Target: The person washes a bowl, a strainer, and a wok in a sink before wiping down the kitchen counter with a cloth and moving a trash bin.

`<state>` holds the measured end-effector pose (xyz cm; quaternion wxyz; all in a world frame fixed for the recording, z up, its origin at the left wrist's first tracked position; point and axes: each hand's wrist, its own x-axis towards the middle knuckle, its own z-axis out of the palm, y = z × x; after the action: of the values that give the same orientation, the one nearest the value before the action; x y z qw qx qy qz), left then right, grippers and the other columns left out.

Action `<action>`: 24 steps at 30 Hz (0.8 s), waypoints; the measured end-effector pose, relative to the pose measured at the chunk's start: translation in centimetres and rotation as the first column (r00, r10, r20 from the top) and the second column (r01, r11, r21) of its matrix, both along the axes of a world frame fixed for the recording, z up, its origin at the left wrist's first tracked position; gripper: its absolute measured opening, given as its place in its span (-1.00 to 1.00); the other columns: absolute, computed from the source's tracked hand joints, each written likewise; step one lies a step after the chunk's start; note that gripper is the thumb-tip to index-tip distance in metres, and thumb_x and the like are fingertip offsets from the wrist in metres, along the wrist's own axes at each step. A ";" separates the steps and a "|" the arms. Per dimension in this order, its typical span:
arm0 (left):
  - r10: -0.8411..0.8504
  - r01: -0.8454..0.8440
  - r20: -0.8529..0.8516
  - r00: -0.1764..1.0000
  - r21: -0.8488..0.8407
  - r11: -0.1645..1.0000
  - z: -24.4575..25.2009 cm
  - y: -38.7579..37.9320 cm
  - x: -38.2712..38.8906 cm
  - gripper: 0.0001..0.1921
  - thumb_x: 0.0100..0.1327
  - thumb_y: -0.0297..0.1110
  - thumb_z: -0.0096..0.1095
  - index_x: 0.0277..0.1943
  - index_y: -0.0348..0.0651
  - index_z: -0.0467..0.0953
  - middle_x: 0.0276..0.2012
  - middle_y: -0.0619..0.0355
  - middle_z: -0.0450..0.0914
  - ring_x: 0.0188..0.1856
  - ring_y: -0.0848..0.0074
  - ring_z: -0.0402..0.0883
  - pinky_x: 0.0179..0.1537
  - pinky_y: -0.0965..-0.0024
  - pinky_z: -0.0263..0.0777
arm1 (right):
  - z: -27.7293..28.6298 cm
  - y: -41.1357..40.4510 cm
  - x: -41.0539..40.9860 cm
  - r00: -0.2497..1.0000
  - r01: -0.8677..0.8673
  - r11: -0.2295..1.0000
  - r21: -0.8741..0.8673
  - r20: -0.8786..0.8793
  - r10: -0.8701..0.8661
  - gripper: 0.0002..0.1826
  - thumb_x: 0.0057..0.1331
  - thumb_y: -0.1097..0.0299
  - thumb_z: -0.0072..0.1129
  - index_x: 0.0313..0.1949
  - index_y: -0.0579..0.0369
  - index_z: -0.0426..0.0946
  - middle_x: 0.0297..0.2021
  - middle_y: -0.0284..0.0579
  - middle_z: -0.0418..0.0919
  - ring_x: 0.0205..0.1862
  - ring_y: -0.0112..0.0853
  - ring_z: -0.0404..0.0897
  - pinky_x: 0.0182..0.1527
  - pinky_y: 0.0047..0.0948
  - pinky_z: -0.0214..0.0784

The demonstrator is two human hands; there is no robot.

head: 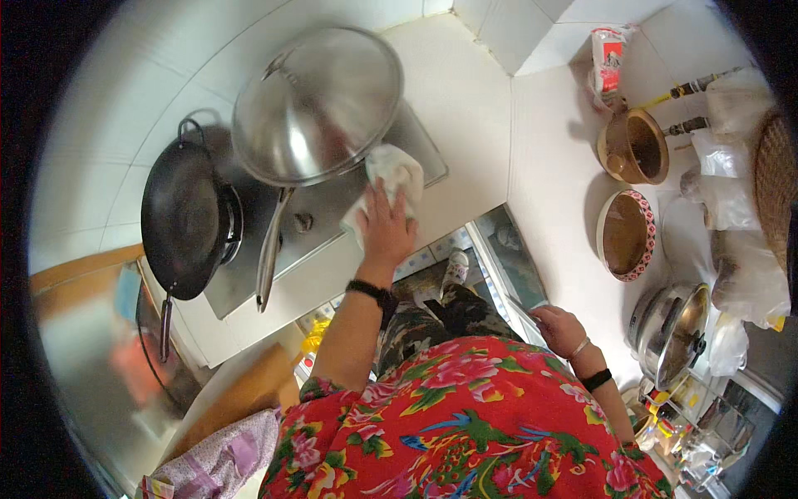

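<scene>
My left hand (388, 226) presses a crumpled white cloth (399, 169) against the right end of the gas stove (324, 240), its fingers spread over the cloth. Just beyond the cloth, a wok with a domed steel lid (318, 106) stands on the stove, its metal handle (273, 252) pointing towards me. A stove knob (303, 222) shows between that handle and my hand. My right hand (561, 330) is at the front edge of the white countertop (555, 249); its fingertips are partly hidden, so whether they grip anything is unclear.
A black wok (184, 218) tilts at the stove's left side. Along the right counter stand a brown clay pot (633, 146), a patterned bowl (626, 236) and a lidded steel pot (670, 337). A red-and-white packet (608, 65) lies at the back, and plastic bags (726, 181) line the right.
</scene>
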<state>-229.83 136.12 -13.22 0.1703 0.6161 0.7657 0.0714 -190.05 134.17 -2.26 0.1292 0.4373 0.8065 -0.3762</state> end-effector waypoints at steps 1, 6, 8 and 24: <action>0.099 -0.097 -0.036 0.994 0.041 0.994 -0.2 2.5 -0.4 -0.26 0.31 -0.06 0.11 0.49 -0.01 0.04 0.50 -0.19 -0.14 0.51 -0.11 -0.20 0.33 -0.37 -0.11 | 0.1 0.4 0.3 1.000 0.005 1.000 0.012 0.010 -0.005 -0.71 0.28 0.45 0.08 0.00 0.04 0.55 -0.07 -0.02 0.61 -0.05 -0.06 0.59 0.01 -0.13 0.47; -0.119 0.122 -0.088 0.989 0.031 0.992 0.9 7.6 1.1 -0.29 0.31 -0.08 0.12 0.47 0.02 0.08 0.50 -0.12 -0.10 0.52 -0.02 -0.17 0.34 -0.33 -0.07 | -0.1 1.0 3.0 0.999 0.039 0.999 0.010 -0.032 -0.038 -0.72 0.27 0.46 0.10 -0.01 0.06 0.54 -0.09 -0.02 0.62 -0.05 -0.08 0.60 -0.01 -0.15 0.49; -0.211 0.210 -0.068 0.975 -0.021 0.978 1.6 6.9 1.4 -0.28 0.29 -0.10 0.15 0.47 0.03 0.09 0.50 -0.11 -0.10 0.52 -0.02 -0.16 0.34 -0.34 -0.06 | -0.8 0.8 4.2 0.998 0.045 0.999 0.012 -0.045 -0.045 -0.71 0.24 0.48 0.11 -0.02 0.06 0.54 -0.10 -0.02 0.62 -0.06 -0.09 0.60 -0.02 -0.16 0.49; 0.346 -0.379 -0.288 0.893 -0.066 0.923 0.4 26.1 2.1 -0.26 0.40 0.12 -0.11 0.51 0.00 -0.07 0.52 -0.18 -0.22 0.53 -0.02 -0.21 0.36 -0.24 -0.05 | -2.6 3.3 5.2 0.964 0.190 0.982 0.005 -0.192 -0.186 -0.70 0.20 0.51 0.11 -0.05 0.09 0.54 -0.15 0.01 0.64 -0.10 -0.06 0.61 -0.05 -0.13 0.49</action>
<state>-227.69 162.23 -12.79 0.0846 0.4547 0.8861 -0.0290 -184.85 137.52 -4.90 0.0100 0.4753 0.7745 -0.4172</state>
